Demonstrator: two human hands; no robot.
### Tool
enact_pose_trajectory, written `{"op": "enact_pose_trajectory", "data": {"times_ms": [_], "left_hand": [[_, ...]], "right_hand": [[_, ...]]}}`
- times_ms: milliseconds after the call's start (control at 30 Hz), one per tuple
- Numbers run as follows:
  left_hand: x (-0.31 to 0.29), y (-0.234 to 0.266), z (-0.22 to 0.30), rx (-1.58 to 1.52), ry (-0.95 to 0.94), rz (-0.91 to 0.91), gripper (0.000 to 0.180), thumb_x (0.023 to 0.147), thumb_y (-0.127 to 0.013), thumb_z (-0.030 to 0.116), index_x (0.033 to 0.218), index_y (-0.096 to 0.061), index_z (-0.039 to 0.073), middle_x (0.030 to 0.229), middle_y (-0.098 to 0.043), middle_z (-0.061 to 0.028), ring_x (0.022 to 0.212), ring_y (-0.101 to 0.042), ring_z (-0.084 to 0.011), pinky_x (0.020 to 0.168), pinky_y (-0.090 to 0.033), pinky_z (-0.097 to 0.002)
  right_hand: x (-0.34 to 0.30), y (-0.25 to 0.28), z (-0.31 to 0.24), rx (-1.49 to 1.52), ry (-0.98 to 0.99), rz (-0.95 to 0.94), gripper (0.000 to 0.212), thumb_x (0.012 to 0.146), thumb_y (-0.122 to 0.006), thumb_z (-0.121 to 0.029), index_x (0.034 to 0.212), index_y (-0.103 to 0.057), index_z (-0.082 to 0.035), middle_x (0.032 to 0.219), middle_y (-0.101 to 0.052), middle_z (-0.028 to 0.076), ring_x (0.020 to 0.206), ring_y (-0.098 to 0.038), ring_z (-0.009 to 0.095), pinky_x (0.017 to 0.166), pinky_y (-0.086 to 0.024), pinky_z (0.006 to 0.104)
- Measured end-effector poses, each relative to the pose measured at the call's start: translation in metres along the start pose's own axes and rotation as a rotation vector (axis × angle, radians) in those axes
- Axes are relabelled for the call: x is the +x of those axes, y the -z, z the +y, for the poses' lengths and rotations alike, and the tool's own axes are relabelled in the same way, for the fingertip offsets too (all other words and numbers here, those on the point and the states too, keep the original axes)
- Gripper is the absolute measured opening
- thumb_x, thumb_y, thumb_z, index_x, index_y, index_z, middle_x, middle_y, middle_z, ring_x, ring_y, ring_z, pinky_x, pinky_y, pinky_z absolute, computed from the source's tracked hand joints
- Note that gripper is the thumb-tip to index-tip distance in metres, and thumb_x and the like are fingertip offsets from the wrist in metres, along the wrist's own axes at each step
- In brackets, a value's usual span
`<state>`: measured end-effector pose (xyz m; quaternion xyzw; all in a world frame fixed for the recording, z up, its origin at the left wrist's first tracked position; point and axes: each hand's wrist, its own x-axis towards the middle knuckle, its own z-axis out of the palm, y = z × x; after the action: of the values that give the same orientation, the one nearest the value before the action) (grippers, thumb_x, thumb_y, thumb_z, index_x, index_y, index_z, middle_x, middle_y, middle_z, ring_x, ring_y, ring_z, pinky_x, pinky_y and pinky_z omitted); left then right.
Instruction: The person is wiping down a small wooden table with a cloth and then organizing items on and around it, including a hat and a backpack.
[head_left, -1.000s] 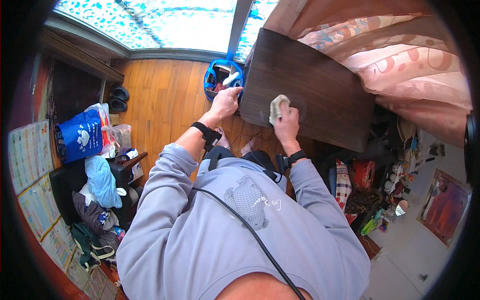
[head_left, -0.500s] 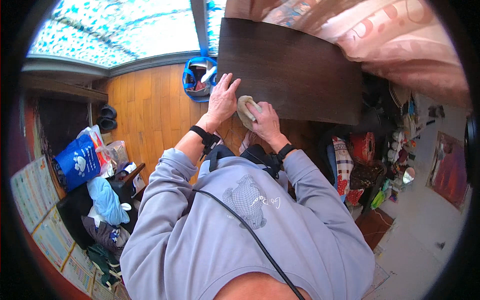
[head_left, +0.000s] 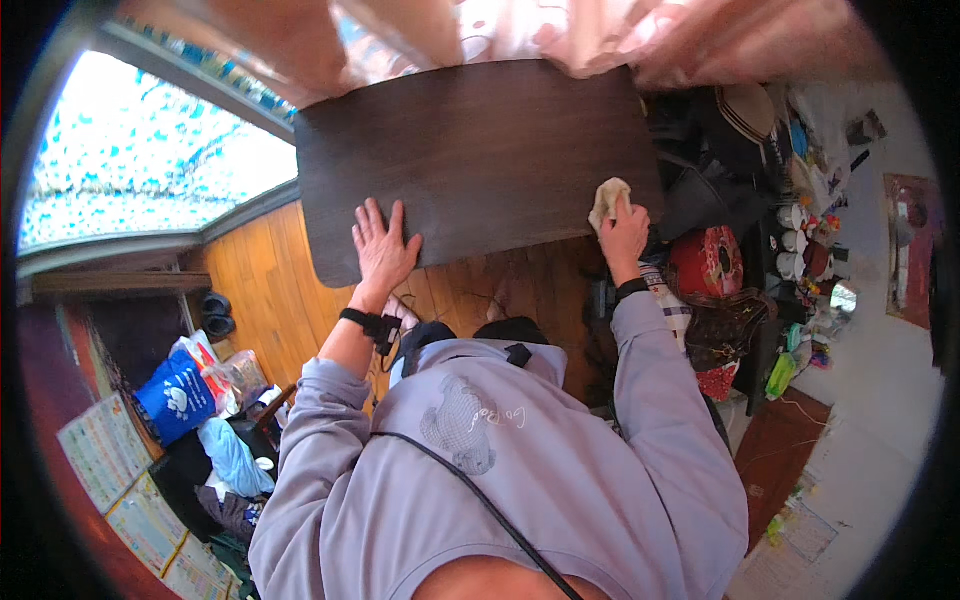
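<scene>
A crumpled beige cloth [head_left: 607,201] is gripped in the right hand [head_left: 625,238] and held on the dark-brown bench [head_left: 470,150], near its right edge, by the near corner. The left hand [head_left: 385,252] is laid open, fingers spread, at the near edge toward the left corner. The far edge is bordered by a pink curtain [head_left: 710,42].

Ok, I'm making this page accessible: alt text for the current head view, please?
A person's right hand holds a beige cloth on a dark wood-grain tabletop, near its close right corner; the left hand rests spread at the near left. A pink curtain hangs along the far edge.
</scene>
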<state>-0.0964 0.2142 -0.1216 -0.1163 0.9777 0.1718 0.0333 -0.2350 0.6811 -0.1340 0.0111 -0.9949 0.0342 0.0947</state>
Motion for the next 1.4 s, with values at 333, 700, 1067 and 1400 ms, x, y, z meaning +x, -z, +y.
{"op": "enact_pose_trajectory", "data": {"times_ms": [333, 700, 1067, 1400], "left_hand": [[0.031, 0.014, 0.041, 0.159, 0.15, -0.28, 0.085, 0.094, -0.075, 0.037, 0.166, -0.042, 0.005, 0.17, -0.02, -0.046, 0.157, -0.026, -0.0635, 0.121, -0.044, -0.0602], [0.062, 0.028, 0.055, 0.153, 0.225, -0.378, 0.064, 0.095, -0.074, 0.043, 0.134, -0.068, -0.008, 0.157, -0.036, -0.0518, 0.142, -0.047, -0.0645, 0.109, -0.056, -0.0574], [0.073, 0.046, 0.074, 0.038, 0.072, -0.228, 0.075, 0.092, -0.077, 0.04, 0.156, -0.056, 0.005, 0.168, -0.035, -0.0343, 0.153, -0.041, -0.0522, 0.114, -0.05, -0.0614], [0.145, 0.014, 0.112, 0.027, 0.211, -0.239, 0.11, 0.087, -0.086, 0.049, 0.174, -0.024, 0.019, 0.179, -0.011, -0.0321, 0.163, -0.018, -0.0566, 0.122, -0.036, -0.0712]], "right_hand": [[0.053, -0.005, 0.084, 0.055, -0.233, 0.025, 0.057, 0.093, -0.077, -0.026, 0.148, -0.063, -0.02, 0.125, -0.06, 0.018, 0.115, -0.061, 0.043, 0.094, -0.055, 0.0545], [0.02, 0.011, 0.082, 0.017, -0.216, 0.006, 0.06, 0.091, -0.076, -0.027, 0.148, -0.062, -0.016, 0.123, -0.06, 0.02, 0.114, -0.061, 0.044, 0.094, -0.054, 0.056], [0.057, 0.023, 0.071, -0.138, -0.166, -0.152, 0.048, 0.091, -0.077, -0.029, 0.135, -0.071, -0.01, 0.124, -0.06, 0.023, 0.112, -0.064, 0.045, 0.092, -0.055, 0.0557], [0.176, -0.012, -0.002, 0.123, -0.047, -0.149, 0.054, 0.095, -0.072, -0.032, 0.135, -0.065, 0.003, 0.132, -0.061, 0.025, 0.121, -0.063, 0.046, 0.1, -0.056, 0.0551]]}}
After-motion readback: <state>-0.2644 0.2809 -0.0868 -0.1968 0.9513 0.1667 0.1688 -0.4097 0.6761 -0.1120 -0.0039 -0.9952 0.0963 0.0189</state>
